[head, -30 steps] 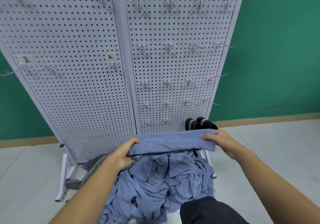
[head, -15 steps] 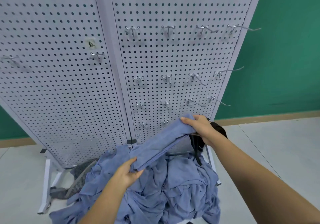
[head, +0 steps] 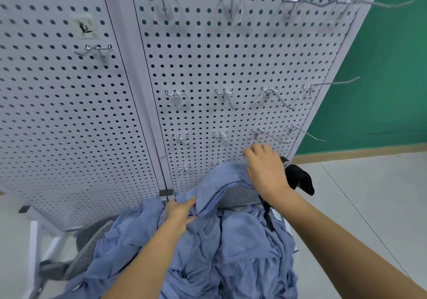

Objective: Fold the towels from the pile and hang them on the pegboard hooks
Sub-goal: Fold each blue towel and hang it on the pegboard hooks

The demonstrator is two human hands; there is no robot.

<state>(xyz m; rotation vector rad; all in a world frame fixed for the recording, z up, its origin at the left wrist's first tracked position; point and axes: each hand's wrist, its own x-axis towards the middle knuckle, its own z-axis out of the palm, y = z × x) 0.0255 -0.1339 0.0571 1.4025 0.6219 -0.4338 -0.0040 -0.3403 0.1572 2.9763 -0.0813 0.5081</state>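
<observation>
Towel (head: pixel 215 183) now higher vs pegboard (head: pixel 231 67); green wall (head: pixel 381 90), grey floor (head: pixel 369 206)

- A small pale label (head: pixel 83 26) is stuck on the left panel of the pegboard (head: pixel 57 114), just above a wire hook (head: pixel 98 50).
- It bears one black handwritten mark, perhaps a single character, too blurred to read.
- No other writing, brand or number is legible.
</observation>
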